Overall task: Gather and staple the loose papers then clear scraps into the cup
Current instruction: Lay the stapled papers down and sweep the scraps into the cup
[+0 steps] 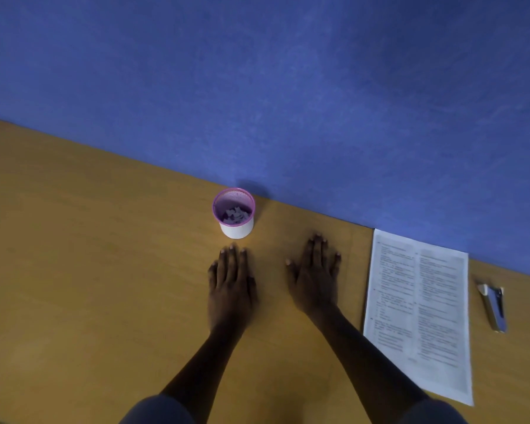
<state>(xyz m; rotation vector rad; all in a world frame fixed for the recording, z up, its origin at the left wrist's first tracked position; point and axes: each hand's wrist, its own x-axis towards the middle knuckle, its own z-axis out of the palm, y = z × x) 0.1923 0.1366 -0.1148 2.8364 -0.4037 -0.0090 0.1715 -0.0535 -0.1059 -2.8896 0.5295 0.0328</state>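
- The left hand [230,286] lies palm down on the orange-brown wooden worktop [89,270], fingers straight and close together, holding nothing.
- The right hand [314,278] lies flat beside it in the same way, fingers slightly spread, also empty; a strip of bare worktop separates the two hands.
- Both forearms are bare, with dark blue-grey sleeves [158,410] showing at the bottom edge of the view.
- The small round cup with a pink-purple mesh rim and white lower wall [237,229] stands upright just beyond the left hand's fingertips, near but not touching them, and close to the blue textured wall [288,87].
- Inside the cup lies a heap of small pale paper scraps [235,215], covering its bottom; how deep the heap is cannot be told.
- The white printed papers with two columns of text [419,313] lie flat on the worktop well to the right of the cup, just beside the right forearm, their far edge near the wall. They look like one squared stack; the number of sheets and any staple cannot be made out.
- The silver metal stapler with a dark top [493,307] lies further right of the cup, past the papers, apart from them.
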